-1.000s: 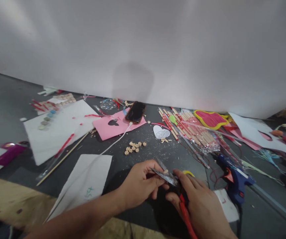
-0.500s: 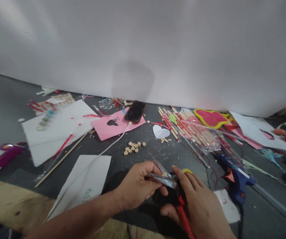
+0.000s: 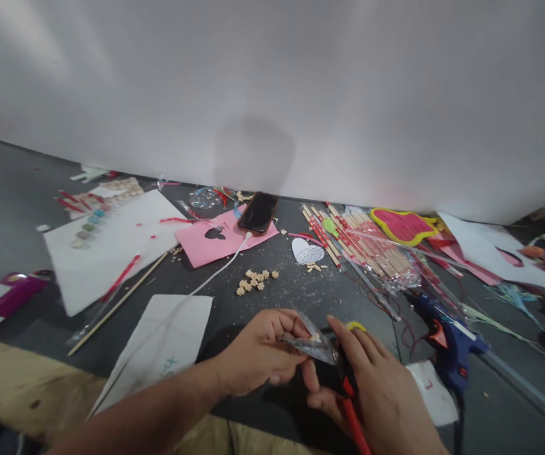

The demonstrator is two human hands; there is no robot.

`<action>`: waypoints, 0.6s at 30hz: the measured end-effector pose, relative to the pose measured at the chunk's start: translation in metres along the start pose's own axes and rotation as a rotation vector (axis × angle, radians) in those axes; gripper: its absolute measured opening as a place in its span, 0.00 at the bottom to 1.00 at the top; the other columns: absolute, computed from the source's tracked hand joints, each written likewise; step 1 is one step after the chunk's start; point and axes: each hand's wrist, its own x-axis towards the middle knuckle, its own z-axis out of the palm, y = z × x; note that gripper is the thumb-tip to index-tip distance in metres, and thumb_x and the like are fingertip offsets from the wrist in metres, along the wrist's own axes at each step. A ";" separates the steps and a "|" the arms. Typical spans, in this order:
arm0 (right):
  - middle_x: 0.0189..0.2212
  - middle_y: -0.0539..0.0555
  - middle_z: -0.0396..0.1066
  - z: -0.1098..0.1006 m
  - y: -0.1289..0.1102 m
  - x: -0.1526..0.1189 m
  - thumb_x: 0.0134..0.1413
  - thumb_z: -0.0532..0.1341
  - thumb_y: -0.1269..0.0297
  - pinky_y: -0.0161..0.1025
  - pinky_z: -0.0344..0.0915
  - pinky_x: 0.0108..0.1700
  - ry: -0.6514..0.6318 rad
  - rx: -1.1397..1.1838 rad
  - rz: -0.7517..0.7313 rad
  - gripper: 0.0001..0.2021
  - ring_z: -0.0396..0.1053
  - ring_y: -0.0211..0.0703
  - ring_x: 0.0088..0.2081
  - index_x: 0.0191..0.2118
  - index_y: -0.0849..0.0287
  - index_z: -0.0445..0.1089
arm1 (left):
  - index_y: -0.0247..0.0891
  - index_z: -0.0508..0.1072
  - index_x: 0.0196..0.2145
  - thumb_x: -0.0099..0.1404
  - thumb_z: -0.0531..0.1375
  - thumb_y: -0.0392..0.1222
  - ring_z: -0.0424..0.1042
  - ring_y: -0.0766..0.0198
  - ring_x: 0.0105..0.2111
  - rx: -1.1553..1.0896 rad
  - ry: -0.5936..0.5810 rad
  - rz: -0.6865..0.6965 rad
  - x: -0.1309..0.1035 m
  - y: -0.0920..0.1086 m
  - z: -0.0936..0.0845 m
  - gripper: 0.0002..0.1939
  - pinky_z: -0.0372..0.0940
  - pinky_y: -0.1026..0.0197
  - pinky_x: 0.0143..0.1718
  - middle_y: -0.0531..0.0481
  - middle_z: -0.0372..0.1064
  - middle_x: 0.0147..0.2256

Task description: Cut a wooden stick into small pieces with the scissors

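Observation:
My right hand (image 3: 379,379) grips scissors (image 3: 353,420) with red handles and a bit of yellow showing. Their metal blades are parted and point left toward my other hand. Between the blades sits a small pale piece (image 3: 315,337), perhaps wood. My left hand (image 3: 260,354) is closed at the blades, its fingertips pinched around something small that they mostly hide. Beyond the hands lies a little heap of knobbly pale wooden pieces (image 3: 253,282). A white paper heart (image 3: 307,251) with a drawn pattern rests farther back, with short cut stick bits (image 3: 317,266) beside it.
Bundled wooden sticks (image 3: 376,246) in plastic lie at back right. A blue glue gun (image 3: 456,344) is right of my right hand. A phone (image 3: 257,212) with a white cable rests on pink paper (image 3: 201,246). White card (image 3: 177,328) lies at left.
My left fingers have shifted slightly at the scissor blades and the blades have tilted a little. My right hand keeps its grip on the scissors. The things on the table stay put.

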 end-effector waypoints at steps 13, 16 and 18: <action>0.35 0.59 0.72 0.004 0.002 -0.003 0.57 0.50 0.52 0.40 0.69 0.32 0.083 -0.061 -0.043 0.23 0.72 0.47 0.35 0.53 0.63 0.58 | 0.34 0.64 0.26 0.54 0.61 0.38 0.50 0.79 0.09 0.115 0.074 0.011 0.001 -0.001 0.003 0.08 0.42 0.72 0.10 0.51 0.71 0.19; 0.32 0.58 0.73 0.003 0.001 -0.002 0.60 0.44 0.51 0.39 0.69 0.29 0.112 -0.096 -0.039 0.23 0.73 0.45 0.31 0.51 0.63 0.60 | 0.34 0.63 0.26 0.54 0.61 0.39 0.51 0.79 0.09 0.166 0.092 0.040 0.000 0.001 0.006 0.09 0.44 0.73 0.10 0.51 0.71 0.19; 0.32 0.58 0.73 0.002 0.001 -0.002 0.60 0.44 0.51 0.39 0.69 0.28 0.108 -0.110 -0.026 0.23 0.73 0.46 0.30 0.50 0.63 0.61 | 0.34 0.63 0.26 0.55 0.60 0.39 0.53 0.79 0.10 0.197 0.108 0.052 0.000 0.002 0.007 0.08 0.45 0.73 0.11 0.52 0.71 0.20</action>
